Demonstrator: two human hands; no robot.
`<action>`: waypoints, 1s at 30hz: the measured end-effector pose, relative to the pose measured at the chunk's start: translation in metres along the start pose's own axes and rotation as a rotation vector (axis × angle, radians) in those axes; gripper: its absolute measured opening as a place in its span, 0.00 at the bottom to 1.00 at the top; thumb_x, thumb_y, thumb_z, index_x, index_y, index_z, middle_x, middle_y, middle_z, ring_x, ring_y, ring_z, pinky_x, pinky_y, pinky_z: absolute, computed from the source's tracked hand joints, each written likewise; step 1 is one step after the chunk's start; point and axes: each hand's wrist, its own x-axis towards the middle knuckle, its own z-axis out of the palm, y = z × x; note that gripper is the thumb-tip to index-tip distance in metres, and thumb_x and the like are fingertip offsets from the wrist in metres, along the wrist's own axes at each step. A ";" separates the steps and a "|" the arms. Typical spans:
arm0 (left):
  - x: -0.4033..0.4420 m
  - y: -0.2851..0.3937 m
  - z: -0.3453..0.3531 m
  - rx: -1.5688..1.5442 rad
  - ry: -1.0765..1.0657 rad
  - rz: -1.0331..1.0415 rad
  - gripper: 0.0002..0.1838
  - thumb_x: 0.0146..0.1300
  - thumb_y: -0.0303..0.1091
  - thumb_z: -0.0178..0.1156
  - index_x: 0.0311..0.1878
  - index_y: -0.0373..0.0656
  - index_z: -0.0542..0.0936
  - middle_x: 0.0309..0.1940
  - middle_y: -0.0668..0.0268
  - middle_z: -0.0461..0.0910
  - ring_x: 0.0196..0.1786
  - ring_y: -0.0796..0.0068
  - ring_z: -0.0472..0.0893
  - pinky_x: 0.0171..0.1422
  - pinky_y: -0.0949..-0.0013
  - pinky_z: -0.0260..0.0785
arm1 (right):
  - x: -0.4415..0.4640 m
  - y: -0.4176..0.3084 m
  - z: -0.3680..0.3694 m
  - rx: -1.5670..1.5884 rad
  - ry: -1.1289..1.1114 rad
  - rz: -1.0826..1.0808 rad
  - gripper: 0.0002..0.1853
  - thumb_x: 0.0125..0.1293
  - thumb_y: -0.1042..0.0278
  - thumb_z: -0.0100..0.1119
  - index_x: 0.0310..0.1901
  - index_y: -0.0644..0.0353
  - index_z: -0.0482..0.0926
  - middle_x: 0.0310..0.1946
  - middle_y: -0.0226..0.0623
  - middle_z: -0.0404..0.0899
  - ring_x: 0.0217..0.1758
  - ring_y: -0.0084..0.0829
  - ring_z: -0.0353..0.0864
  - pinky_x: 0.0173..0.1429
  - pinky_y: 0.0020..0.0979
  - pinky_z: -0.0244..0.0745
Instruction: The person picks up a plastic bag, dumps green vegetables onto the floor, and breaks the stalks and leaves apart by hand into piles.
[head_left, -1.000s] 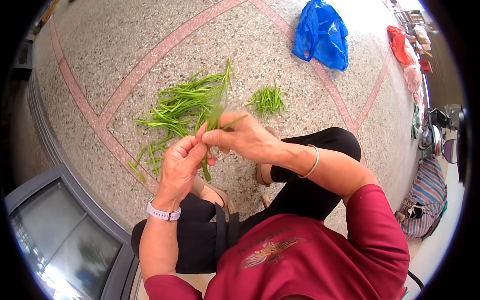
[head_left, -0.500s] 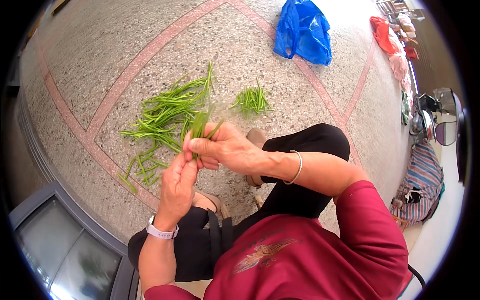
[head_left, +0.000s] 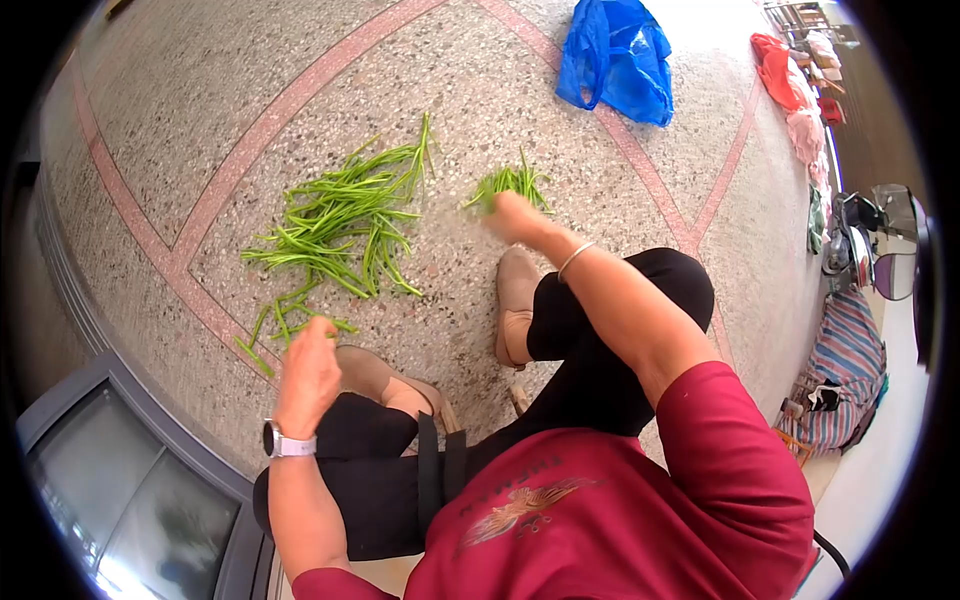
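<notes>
A large loose heap of long green vegetable stems (head_left: 340, 220) lies on the floor. Short green stem pieces (head_left: 262, 345) are scattered below it. My left hand (head_left: 310, 372), with a watch on its wrist, is closed over these short pieces; what its fingers hold is not clear. To the right lies a smaller pile of green stems (head_left: 523, 182). My right hand (head_left: 515, 218), with a bangle on its wrist, is at this pile's near edge. Motion smears its fingers, and I cannot tell whether it holds stems.
A blue plastic bag (head_left: 637, 70) sits on the speckled floor beyond the small pile. My shoes (head_left: 517, 290) are close to the stems. A grey-framed glass panel (head_left: 130, 490) is at lower left. On the right are a striped bag (head_left: 845, 370) and a scooter (head_left: 858, 240).
My hands, together on a bunch of stems before, have parted. My right hand has moved right and away from me to the small pile; my left has moved left to the short pieces.
</notes>
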 end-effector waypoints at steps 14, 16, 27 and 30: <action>-0.015 -0.005 -0.061 0.092 0.135 -0.088 0.25 0.65 0.30 0.59 0.64 0.33 0.71 0.55 0.45 0.76 0.58 0.42 0.75 0.62 0.54 0.68 | 0.009 -0.035 0.111 -0.085 -0.251 -0.492 0.14 0.58 0.72 0.56 0.45 0.56 0.86 0.43 0.50 0.85 0.53 0.49 0.82 0.58 0.44 0.77; -0.011 0.001 -0.063 0.057 0.120 -0.116 0.24 0.66 0.32 0.59 0.64 0.34 0.72 0.55 0.46 0.77 0.58 0.44 0.76 0.62 0.55 0.68 | -0.012 -0.050 0.146 -0.114 -0.185 -0.538 0.17 0.58 0.72 0.56 0.49 0.52 0.84 0.47 0.48 0.82 0.57 0.50 0.79 0.63 0.42 0.75; -0.001 -0.007 -0.043 -0.079 -0.041 -0.065 0.17 0.66 0.34 0.56 0.54 0.33 0.77 0.44 0.48 0.81 0.50 0.44 0.79 0.55 0.55 0.70 | -0.050 -0.109 0.062 0.612 -0.362 -0.112 0.07 0.65 0.79 0.59 0.44 0.70 0.75 0.40 0.46 0.78 0.39 0.35 0.86 0.44 0.34 0.84; 0.010 -0.002 -0.025 -0.286 -0.120 -0.035 0.17 0.69 0.38 0.56 0.52 0.34 0.78 0.39 0.55 0.82 0.45 0.59 0.83 0.51 0.62 0.74 | -0.078 -0.134 0.010 0.917 -0.432 -0.163 0.10 0.70 0.79 0.55 0.49 0.70 0.66 0.36 0.41 0.76 0.37 0.34 0.86 0.41 0.32 0.86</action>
